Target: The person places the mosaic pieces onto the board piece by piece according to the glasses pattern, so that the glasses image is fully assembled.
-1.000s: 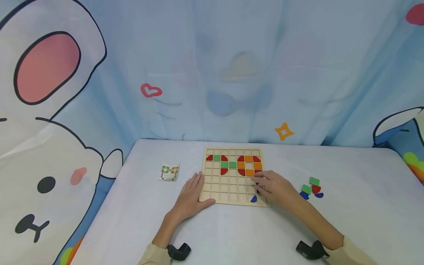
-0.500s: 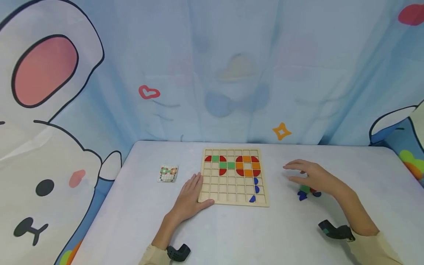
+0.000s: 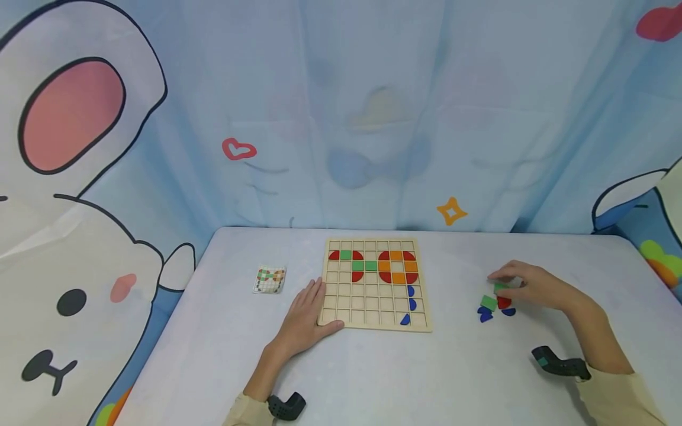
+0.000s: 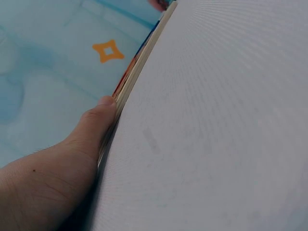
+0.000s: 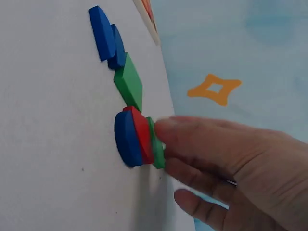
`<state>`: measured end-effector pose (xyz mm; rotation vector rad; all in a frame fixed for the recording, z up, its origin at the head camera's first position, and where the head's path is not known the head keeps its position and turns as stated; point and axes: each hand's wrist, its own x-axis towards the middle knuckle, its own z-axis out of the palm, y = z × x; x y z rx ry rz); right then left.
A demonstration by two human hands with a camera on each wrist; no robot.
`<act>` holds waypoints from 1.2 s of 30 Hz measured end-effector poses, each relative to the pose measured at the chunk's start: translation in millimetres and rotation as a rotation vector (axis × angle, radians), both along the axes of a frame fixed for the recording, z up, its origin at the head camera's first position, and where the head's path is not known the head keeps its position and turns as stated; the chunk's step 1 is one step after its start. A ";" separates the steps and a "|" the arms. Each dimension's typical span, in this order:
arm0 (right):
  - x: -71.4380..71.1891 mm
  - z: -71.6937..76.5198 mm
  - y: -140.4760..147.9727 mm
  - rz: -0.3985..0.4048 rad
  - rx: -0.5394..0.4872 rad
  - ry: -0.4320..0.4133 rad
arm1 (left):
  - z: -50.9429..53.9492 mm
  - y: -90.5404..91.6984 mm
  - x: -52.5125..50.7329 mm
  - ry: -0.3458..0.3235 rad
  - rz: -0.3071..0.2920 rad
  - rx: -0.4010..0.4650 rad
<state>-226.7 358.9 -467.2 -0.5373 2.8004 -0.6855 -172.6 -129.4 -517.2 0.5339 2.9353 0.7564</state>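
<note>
My left hand [image 3: 303, 319] rests flat along the left edge of a wooden grid board [image 3: 367, 302], its thumb by the near corner. Red, green and orange tiles fill cells in the upper part of the board; three blue pieces lie in its lower right. To the right of the board, my right hand [image 3: 543, 288] reaches over a small cluster, thumb and fingers apart on either side of a green square tile [image 3: 499, 287]. In the right wrist view the fingertips are at this green tile [image 5: 158, 149]; a firm hold does not show.
Beside that tile lie a red piece [image 3: 504, 303], a blue half-round piece [image 3: 508, 312], another green square [image 3: 488, 302] and more blue pieces [image 3: 485, 313]. A small pattern card [image 3: 269, 280] lies left of the board. A printed blue curtain [image 3: 341, 118] hangs behind the table.
My right hand has left the lower right of the board, moved right and come down at the loose pieces. The blue pieces it was over now show. My left hand stays put.
</note>
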 end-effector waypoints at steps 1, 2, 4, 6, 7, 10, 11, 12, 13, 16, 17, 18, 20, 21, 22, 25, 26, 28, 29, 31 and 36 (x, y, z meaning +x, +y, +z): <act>-0.4 -0.7 1.2 -0.016 0.011 -0.003 | 0.2 0.1 -0.1 0.000 -0.002 0.001; -0.8 -1.3 2.3 -0.030 0.022 -0.001 | 0.4 0.3 -0.3 -0.003 -0.002 0.001; -1.8 -2.1 3.8 -0.058 0.042 0.011 | 0.8 0.5 -0.5 -0.005 -0.002 0.001; -3.1 -2.3 3.9 -0.078 0.061 0.032 | 1.3 0.7 -0.6 -0.002 -0.002 -0.001; -3.7 -2.0 3.7 -0.085 0.072 0.041 | 1.4 0.7 -0.6 0.000 -0.002 0.000; -4.8 -0.5 2.2 -0.112 0.107 0.053 | 1.6 0.8 -0.5 0.005 -0.001 0.000; -5.2 -0.1 1.8 -0.116 0.119 0.053 | 1.5 0.9 -0.4 0.005 -0.002 0.002; -5.5 0.1 1.6 -0.122 0.130 0.056 | 1.6 1.0 -0.1 0.005 -0.002 0.004; -5.5 0.5 1.4 -0.124 0.139 0.059 | 1.6 1.1 0.1 0.005 -0.002 0.007; -5.3 1.0 1.8 -0.132 0.148 0.059 | 2.2 1.6 0.7 0.006 0.000 0.012; -5.2 0.9 2.2 -0.131 0.145 0.061 | 2.3 1.6 0.7 0.007 -0.001 0.013; -5.0 0.9 2.5 -0.131 0.141 0.059 | 2.4 1.7 0.7 0.006 -0.001 0.012; -4.7 1.2 3.3 -0.129 0.136 0.051 | 2.4 1.9 0.3 0.007 -0.002 0.010; -4.8 1.3 3.6 -0.127 0.135 0.046 | 2.2 1.9 -0.2 0.007 -0.002 0.007; -4.9 1.4 3.7 -0.124 0.136 0.044 | 2.2 1.9 -0.4 0.007 -0.003 0.005; -5.9 3.4 2.5 -0.121 0.145 0.044 | 2.5 2.1 -1.2 0.007 -0.001 -0.001; -6.3 4.6 1.5 -0.126 0.147 0.048 | 2.4 2.2 -1.5 0.005 0.001 -0.006; -7.0 7.5 -2.1 -0.133 0.151 0.075 | 2.6 2.3 -1.7 -0.001 0.006 -0.010; -7.3 9.5 -4.7 -0.137 0.155 0.097 | 2.5 2.4 -1.6 -0.002 0.007 -0.010; -7.6 14.6 -11.5 -0.141 0.151 0.147 | 2.5 2.5 -1.1 -0.004 0.007 -0.005; -7.5 25.3 -39.8 -0.103 0.096 0.376 | 2.8 2.1 0.5 -0.008 0.010 -0.002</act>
